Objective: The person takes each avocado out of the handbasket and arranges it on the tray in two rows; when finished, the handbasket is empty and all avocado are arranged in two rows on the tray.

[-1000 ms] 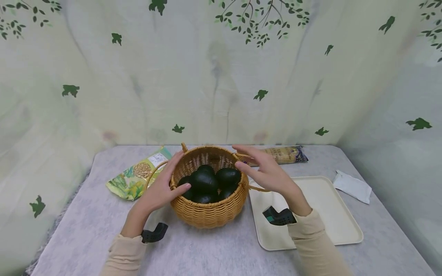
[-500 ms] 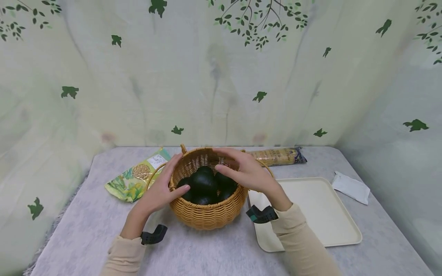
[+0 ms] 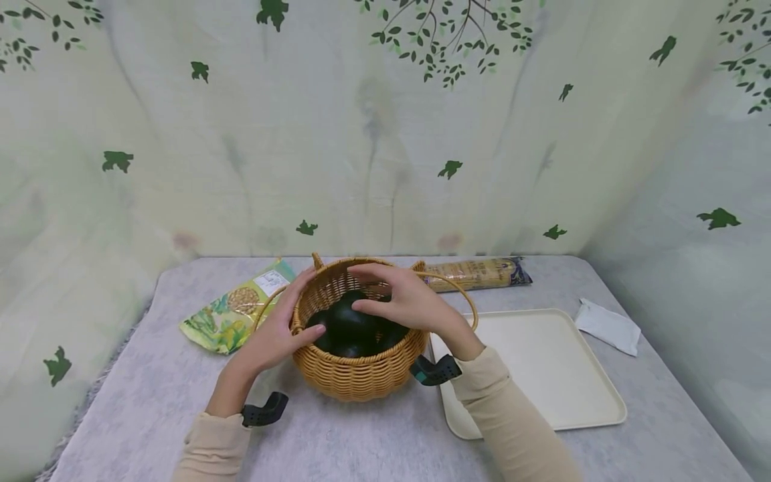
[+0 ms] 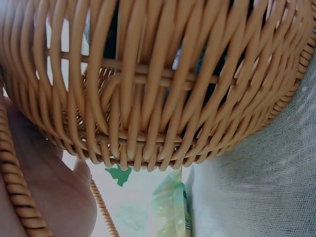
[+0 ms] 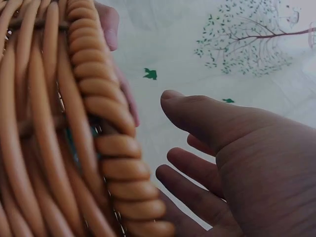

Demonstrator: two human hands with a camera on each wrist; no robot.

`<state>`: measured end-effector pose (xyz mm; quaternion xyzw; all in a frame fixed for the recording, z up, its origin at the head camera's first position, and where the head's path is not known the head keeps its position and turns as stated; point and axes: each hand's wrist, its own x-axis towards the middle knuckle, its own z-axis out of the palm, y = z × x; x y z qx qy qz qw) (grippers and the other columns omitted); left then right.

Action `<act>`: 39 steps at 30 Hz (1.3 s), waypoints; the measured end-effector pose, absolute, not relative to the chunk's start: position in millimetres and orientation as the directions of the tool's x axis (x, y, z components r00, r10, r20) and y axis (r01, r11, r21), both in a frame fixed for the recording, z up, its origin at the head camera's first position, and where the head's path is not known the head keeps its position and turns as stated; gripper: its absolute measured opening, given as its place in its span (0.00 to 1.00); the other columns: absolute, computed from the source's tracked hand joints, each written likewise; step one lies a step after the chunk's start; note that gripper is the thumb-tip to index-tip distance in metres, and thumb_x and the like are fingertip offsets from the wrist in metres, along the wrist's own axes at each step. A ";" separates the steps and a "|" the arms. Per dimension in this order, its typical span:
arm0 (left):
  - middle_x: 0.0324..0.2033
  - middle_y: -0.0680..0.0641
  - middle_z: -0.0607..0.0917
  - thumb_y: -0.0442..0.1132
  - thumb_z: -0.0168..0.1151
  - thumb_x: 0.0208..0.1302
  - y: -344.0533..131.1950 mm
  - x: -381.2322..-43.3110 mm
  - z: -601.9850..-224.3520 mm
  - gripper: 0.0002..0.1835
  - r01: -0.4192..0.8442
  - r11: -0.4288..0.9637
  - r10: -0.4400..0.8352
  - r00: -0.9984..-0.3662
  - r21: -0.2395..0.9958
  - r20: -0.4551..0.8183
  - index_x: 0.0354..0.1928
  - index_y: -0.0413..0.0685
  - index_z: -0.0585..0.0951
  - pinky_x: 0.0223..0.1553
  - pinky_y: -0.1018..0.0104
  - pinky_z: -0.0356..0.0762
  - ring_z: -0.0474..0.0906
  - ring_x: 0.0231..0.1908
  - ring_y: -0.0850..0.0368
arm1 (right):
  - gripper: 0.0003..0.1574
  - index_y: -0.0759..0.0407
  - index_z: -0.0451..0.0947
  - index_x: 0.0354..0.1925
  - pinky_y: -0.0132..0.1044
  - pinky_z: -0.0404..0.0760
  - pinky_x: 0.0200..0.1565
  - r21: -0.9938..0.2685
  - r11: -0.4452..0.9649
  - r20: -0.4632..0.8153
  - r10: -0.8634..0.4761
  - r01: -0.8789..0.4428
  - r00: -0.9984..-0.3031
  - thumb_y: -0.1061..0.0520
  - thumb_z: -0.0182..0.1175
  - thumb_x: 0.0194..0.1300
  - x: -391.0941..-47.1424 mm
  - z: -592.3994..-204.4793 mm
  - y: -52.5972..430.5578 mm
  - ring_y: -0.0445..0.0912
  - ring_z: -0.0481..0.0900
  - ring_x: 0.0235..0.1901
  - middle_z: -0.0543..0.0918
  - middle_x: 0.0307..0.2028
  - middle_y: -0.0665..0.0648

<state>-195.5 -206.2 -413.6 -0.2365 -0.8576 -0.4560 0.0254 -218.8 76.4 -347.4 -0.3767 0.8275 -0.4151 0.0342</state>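
A round wicker basket stands in the middle of the table, holding several dark green avocados. Along its left rim rests my left hand, fingers extended on the outside and thumb over the front rim. The left wrist view shows this palm close beside the woven wall, with a twisted handle crossing it. My right hand reaches over the right rim and hovers above the avocados, fingers loosely curved and thumb apart. Nothing lies between its fingers in the right wrist view.
A green and yellow bag lies left of the basket. Behind it on the right is a long packet with a clear wrapper. A cream tray sits at the right, with a white pouch beyond it.
My right hand has moved left from the basket's right rim to over the avocados. The right basket handle now stands up behind that wrist. My left hand stays on the rim.
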 end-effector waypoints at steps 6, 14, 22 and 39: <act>0.82 0.49 0.50 0.45 0.68 0.65 -206.0 -196.0 -413.3 0.50 0.446 0.481 0.384 -0.881 0.755 0.276 0.83 0.60 0.50 0.69 0.27 0.61 0.51 0.78 0.37 | 0.35 0.55 0.72 0.71 0.51 0.80 0.63 -0.698 0.388 0.238 -0.666 -0.602 -0.707 0.51 0.68 0.70 -223.8 -346.7 69.3 0.51 0.78 0.65 0.78 0.68 0.57; 0.82 0.50 0.49 0.44 0.68 0.64 -206.8 -192.4 -416.0 0.49 0.450 0.488 0.378 -0.881 0.748 0.284 0.82 0.58 0.52 0.69 0.26 0.58 0.48 0.79 0.38 | 0.35 0.58 0.74 0.69 0.41 0.84 0.58 -0.681 0.376 0.214 -0.719 -0.628 -0.662 0.50 0.69 0.69 -230.8 -356.1 57.7 0.53 0.81 0.63 0.80 0.66 0.58; 0.82 0.48 0.49 0.44 0.67 0.65 -205.2 -194.2 -414.6 0.48 0.458 0.490 0.376 -0.879 0.742 0.294 0.82 0.59 0.52 0.69 0.26 0.58 0.48 0.79 0.36 | 0.37 0.59 0.74 0.70 0.41 0.83 0.59 -0.613 0.445 0.162 -0.737 -0.652 -0.656 0.49 0.71 0.67 -233.2 -359.0 56.3 0.50 0.81 0.62 0.80 0.66 0.56; 0.82 0.49 0.49 0.44 0.66 0.65 -204.5 -193.5 -415.1 0.49 0.456 0.493 0.378 -0.879 0.741 0.290 0.83 0.61 0.51 0.68 0.25 0.60 0.49 0.79 0.37 | 0.33 0.51 0.77 0.69 0.40 0.78 0.63 -0.515 0.487 0.068 -0.797 -0.705 -0.600 0.48 0.70 0.68 -232.5 -359.6 54.3 0.44 0.80 0.62 0.82 0.64 0.49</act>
